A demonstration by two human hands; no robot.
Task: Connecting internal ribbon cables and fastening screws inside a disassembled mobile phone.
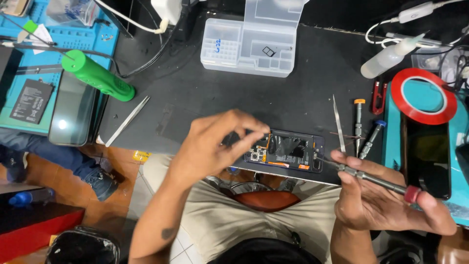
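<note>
Three screwdrivers (358, 120), two tweezers (128, 120), one tape roll (423, 96).

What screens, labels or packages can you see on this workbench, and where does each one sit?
Opened phone: near edge of the black mat, back cover off, dark insides with orange strips.
Dark phone screen: right, on a blue mat, black and blank.
Second screen: left, glossy black, reflecting a light spot.
Battery with label: far left, flat black rectangle, pale print.
Clear parts box: top centre, lid open, small compartments.
</note>
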